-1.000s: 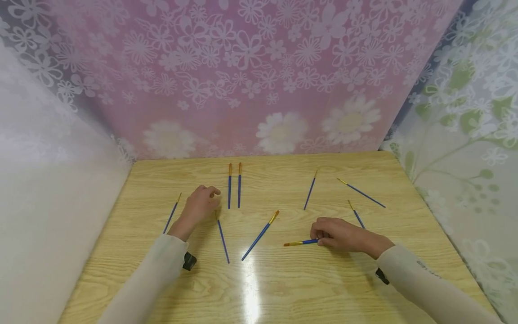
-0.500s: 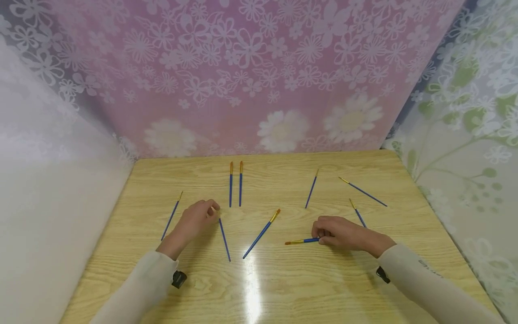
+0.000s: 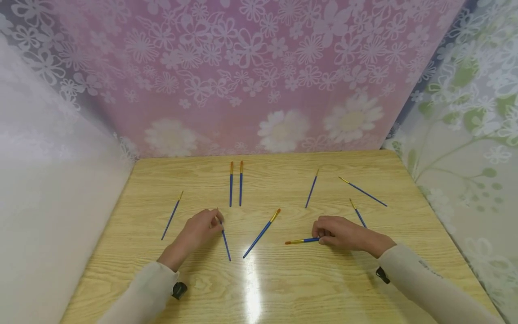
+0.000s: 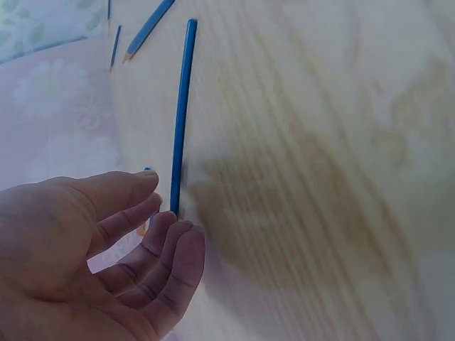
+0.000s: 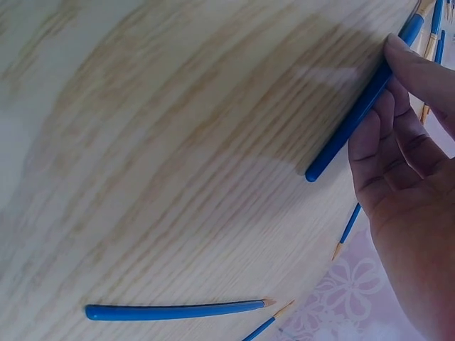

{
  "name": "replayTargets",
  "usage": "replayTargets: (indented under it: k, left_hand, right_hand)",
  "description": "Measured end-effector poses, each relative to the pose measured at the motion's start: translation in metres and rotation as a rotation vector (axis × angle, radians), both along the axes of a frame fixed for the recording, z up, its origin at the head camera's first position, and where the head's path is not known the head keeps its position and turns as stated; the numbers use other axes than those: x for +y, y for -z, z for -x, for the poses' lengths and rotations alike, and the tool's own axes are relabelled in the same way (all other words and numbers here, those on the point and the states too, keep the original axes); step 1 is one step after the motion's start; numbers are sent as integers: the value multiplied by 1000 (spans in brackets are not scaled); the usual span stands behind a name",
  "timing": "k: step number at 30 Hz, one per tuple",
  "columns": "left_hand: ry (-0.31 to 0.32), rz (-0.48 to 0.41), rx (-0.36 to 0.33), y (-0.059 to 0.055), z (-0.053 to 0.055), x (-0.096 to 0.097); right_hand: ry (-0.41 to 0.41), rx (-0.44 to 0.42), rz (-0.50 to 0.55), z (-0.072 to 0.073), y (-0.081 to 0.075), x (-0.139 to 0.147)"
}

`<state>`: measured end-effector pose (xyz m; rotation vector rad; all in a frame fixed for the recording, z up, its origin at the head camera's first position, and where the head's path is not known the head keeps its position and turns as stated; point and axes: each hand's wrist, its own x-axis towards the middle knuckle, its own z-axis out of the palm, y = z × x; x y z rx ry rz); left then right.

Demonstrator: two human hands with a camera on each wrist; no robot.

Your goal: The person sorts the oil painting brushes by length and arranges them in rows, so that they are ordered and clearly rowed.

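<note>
My left hand (image 3: 202,228) is bent over the upper part of a thin blue paintbrush (image 3: 226,248) lying on the table. In the left wrist view, its fingertips (image 4: 188,238) cover that brush's far end, and a gap shows between thumb and fingers. My right hand (image 3: 339,233) pinches the blue handle of a flat paintbrush (image 3: 305,241), whose orange bristles point left. In the right wrist view, the thumb lies along this handle (image 5: 355,114). Between the hands, another flat paintbrush (image 3: 261,234) lies slanted.
Two paintbrushes (image 3: 236,184) lie side by side at the back. A thin brush (image 3: 171,216) is left of my left hand. Thin brushes (image 3: 310,191), (image 3: 364,193) and another brush (image 3: 358,214) lie beyond my right hand. Flowered curtains (image 3: 259,81) surround the wooden table (image 3: 202,288).
My left hand has moved down and slightly right, onto the upper end of the thin paintbrush. My right hand stays in place with its flat paintbrush.
</note>
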<state>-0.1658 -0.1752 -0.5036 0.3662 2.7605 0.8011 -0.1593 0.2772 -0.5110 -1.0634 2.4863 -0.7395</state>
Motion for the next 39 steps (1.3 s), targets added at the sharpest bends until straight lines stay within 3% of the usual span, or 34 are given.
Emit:
replayTargets:
  k: [6,18,29,39]
  left_hand:
    - [2,2,4,5,-5,5]
    - [-10,16,30,6,-9,8]
    - [-16,34,24,6,-8,7]
    - [-25,24,5,5,-8,7]
  right_hand:
    - [5,29,7,-2,1,0]
    - [12,111,-80,-7,-1,0]
    - [67,44,-81,-14,-2,-3]
    - [131,59,-72,-23,-2,-10]
